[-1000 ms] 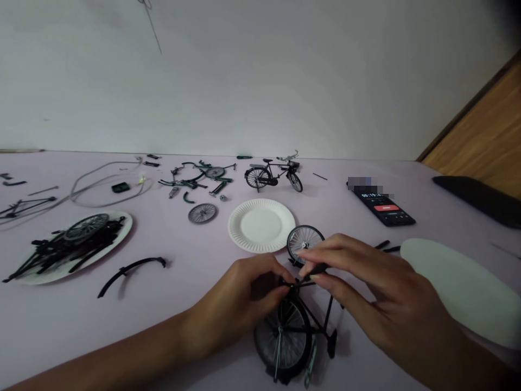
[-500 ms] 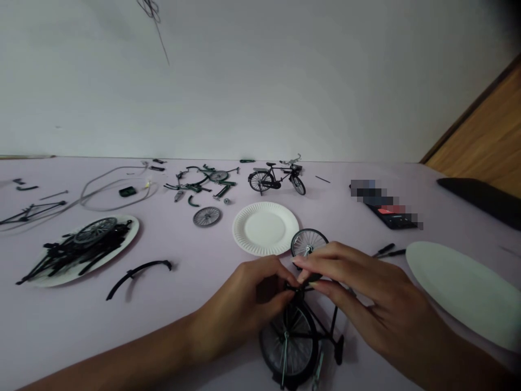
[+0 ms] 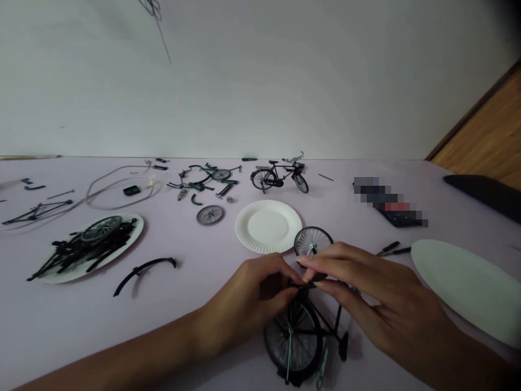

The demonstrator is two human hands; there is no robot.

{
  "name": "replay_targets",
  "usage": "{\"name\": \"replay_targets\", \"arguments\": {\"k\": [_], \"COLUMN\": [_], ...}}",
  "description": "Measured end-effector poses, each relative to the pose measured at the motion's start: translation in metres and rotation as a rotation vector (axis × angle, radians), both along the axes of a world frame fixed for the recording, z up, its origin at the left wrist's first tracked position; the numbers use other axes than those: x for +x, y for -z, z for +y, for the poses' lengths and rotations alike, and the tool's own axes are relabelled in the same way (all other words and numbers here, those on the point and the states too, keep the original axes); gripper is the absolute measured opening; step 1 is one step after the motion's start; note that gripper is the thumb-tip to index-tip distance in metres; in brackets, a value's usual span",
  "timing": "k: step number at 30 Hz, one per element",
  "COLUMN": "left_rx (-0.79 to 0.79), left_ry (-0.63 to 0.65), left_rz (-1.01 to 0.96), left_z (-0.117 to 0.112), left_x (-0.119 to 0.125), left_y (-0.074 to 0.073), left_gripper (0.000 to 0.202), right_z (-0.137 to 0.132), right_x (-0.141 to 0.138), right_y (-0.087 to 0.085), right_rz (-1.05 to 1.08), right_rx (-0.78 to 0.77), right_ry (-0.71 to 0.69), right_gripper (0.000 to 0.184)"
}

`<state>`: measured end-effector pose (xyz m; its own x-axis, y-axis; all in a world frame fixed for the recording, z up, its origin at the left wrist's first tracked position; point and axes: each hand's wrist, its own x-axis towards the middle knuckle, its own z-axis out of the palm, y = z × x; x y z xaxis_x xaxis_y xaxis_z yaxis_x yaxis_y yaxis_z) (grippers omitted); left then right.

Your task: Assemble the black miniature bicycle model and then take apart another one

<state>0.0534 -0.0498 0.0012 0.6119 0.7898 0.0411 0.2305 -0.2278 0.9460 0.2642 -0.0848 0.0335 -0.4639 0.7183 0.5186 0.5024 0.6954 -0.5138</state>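
Head view: nearer than round plate (image 3: pixel 267 227), left hand (image 3: pixel 250 298) tightly pinches model bicycle (image 3: pixel 309 330), right hand (image 3: pixel 378 304) dark part (image 3: pixel 319 278); likely light, fragile bicycle: grip frame tubes (image 3: pixel 338 319).

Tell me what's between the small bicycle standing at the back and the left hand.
The round white paper plate lies between the small bicycle and the left hand, as the head view shows.

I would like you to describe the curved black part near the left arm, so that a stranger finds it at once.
On the pale purple table, find the white plate heaped with black parts at the left. Between it and the left hand lies the curved black part, a slim arch. Unlike the heaped parts, it rests alone, directly on the table.
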Motion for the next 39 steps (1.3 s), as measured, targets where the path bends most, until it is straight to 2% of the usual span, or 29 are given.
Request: {"name": "replay_targets", "arguments": {"k": [6,11,16,23,31,36,39], "left_rx": [0.006,0.03,0.066,0.083,0.022,0.042,0.054], "left_ry": [0.003,-0.002,-0.002,0.01,-0.002,-0.018,0.01], "left_rz": [0.004,0.012,0.013,0.017,0.035,0.031,0.024], "left_z": [0.0,0.0,0.001,0.0,-0.001,-0.001,0.0], "left_x": [-0.001,-0.002,-0.001,0.0,-0.001,-0.001,-0.001], "left_y": [0.001,0.002,0.0,-0.001,0.0,-0.003,-0.002], "left_gripper": [0.011,0.01,0.01,0.01,0.003,0.003,0.008], "right_z": [0.001,0.003,0.001,0.0,0.004,0.006,0.007], "right_x": [-0.001,-0.003,-0.005,-0.013,-0.019,-0.02,-0.02], "right_y": [0.0,-0.001,0.003,0.007,0.003,0.008,0.013], "right_rz": [-0.007,0.056,0.038,0.07,0.112,0.13,0.101], "right_rx": [0.002,-0.043,-0.011,0.013,-0.058,-0.023,0.068], "right_ry": [0.021,-0.016,-0.007,-0.003,0.113,0.122,0.078], "right_gripper": [0.041,0.04,0.041,0.034,0.015,0.014,0.012]}}
